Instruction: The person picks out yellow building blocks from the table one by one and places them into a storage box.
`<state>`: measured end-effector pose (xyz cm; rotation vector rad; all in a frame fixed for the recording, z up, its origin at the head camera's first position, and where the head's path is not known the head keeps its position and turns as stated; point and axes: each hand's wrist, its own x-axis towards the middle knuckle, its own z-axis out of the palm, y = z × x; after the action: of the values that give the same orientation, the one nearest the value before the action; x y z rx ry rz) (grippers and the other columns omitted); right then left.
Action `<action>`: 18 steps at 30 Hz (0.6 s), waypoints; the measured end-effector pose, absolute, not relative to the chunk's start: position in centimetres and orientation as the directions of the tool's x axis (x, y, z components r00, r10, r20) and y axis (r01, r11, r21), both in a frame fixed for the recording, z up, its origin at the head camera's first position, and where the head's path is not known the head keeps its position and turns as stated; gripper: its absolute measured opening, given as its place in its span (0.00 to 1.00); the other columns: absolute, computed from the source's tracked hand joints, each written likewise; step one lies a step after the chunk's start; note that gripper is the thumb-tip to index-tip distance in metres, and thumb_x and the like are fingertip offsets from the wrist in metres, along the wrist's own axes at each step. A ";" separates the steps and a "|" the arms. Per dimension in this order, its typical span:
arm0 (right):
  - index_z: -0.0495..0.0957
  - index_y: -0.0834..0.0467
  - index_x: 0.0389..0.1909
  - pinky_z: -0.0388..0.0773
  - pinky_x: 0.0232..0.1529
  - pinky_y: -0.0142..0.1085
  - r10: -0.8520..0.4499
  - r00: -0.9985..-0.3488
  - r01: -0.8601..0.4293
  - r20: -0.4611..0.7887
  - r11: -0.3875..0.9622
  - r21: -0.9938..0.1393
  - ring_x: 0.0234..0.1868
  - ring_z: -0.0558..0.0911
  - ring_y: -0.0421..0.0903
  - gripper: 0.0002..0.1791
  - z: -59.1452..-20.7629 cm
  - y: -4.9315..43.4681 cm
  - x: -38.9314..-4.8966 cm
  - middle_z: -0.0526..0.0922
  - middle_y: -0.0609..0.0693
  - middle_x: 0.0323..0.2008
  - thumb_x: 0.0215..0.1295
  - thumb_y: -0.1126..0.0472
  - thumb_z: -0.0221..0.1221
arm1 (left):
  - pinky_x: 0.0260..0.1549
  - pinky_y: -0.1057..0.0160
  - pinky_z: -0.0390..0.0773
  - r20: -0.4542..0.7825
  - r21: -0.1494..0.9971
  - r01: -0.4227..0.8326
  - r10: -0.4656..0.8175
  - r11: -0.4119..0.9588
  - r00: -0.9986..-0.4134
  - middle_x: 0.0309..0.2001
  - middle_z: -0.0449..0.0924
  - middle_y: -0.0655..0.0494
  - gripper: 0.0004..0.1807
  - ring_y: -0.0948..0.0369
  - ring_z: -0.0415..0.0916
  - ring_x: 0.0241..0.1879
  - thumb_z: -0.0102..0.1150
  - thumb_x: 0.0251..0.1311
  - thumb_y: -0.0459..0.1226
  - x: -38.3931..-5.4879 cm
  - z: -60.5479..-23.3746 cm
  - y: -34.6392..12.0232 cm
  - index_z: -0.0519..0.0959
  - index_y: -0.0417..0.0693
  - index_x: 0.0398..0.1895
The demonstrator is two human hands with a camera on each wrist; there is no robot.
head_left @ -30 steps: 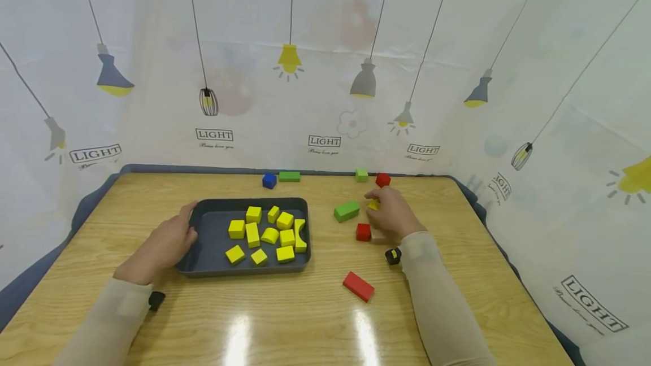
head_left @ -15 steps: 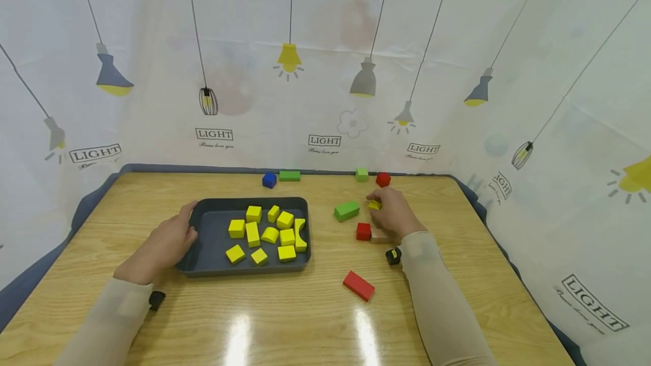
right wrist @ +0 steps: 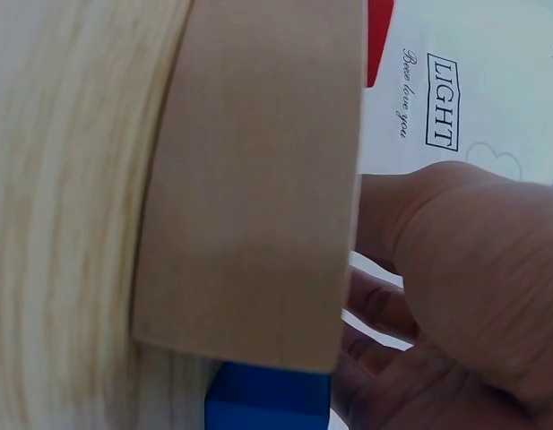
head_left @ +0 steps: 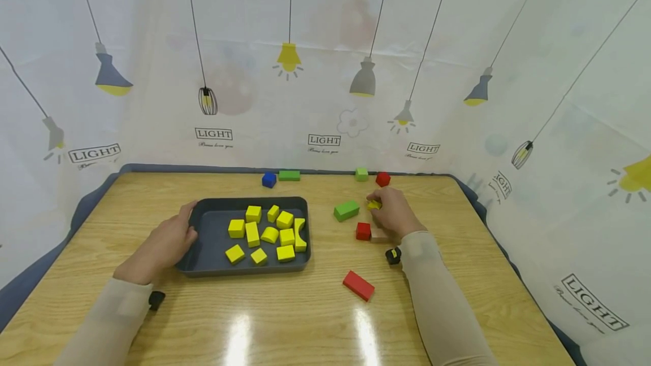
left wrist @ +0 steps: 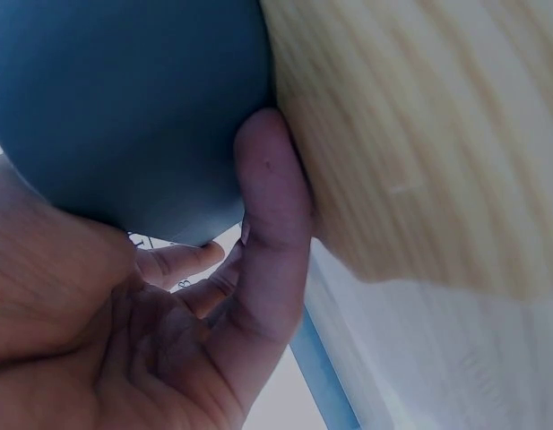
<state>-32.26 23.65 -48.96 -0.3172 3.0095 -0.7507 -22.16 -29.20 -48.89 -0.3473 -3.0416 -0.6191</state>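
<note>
My left hand (head_left: 165, 244) grips the left end of a dark grey tray (head_left: 211, 267). In the left wrist view, a finger (left wrist: 274, 197) presses along the wall of the tray (left wrist: 133, 107). Several yellow blocks (head_left: 252, 235) of different shapes lie in the tray. To its right, my right hand (head_left: 394, 212) pinches a small yellow block (head_left: 374, 204), partly covered by the fingers. A plain wooden block (head_left: 380, 235) lies under that hand, with a red cube (head_left: 363, 231) beside it. The wooden block (right wrist: 249, 179) hides the right fingertips in the right wrist view.
Left of the right hand lies a green block (head_left: 347, 210). A red rectangular block (head_left: 359, 286) is nearer the front. Along the back edge are a blue block (head_left: 269, 180), a green block (head_left: 289, 175), a light green cube (head_left: 361, 174) and a red block (head_left: 383, 179).
The right hand has shifted slightly, so more of the yellow block shows at its fingertips and the plain wooden block beneath has come into sight. The left hand and tray stay put.
</note>
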 end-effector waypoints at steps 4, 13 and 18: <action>0.88 0.64 0.71 0.85 0.76 0.59 -0.196 -0.980 -0.185 0.027 0.862 -0.471 0.69 0.89 0.61 0.22 -48.9 23.6 -32.2 0.91 0.61 0.69 0.78 0.70 0.69 | 0.31 0.55 0.74 0.050 0.389 0.210 0.207 0.897 -0.977 0.34 0.78 0.46 0.38 0.56 0.73 0.29 0.53 0.84 0.29 -22.2 -48.9 -29.2 0.52 0.22 0.88; 0.88 0.64 0.71 0.87 0.72 0.58 -0.233 -0.969 -0.243 0.082 0.838 -0.489 0.67 0.89 0.60 0.22 -48.4 22.6 -31.8 0.91 0.60 0.69 0.80 0.68 0.69 | 0.32 0.55 0.76 0.024 0.402 0.187 0.194 0.897 -0.981 0.36 0.80 0.44 0.38 0.55 0.74 0.31 0.52 0.84 0.30 -22.2 -48.9 -29.2 0.52 0.23 0.89; 0.86 0.61 0.75 0.88 0.68 0.55 -0.228 -0.972 -0.218 0.053 0.794 -0.568 0.63 0.87 0.55 0.24 -47.7 21.4 -31.2 0.89 0.56 0.72 0.82 0.67 0.66 | 0.32 0.55 0.75 0.014 0.412 0.175 0.186 0.894 -0.982 0.37 0.80 0.43 0.38 0.55 0.75 0.31 0.51 0.85 0.30 -22.1 -48.6 -29.1 0.51 0.23 0.89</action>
<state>-31.23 21.43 -47.73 -0.3675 2.9587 -0.9327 -22.10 -29.13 -48.63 -0.2937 -3.0822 -0.6669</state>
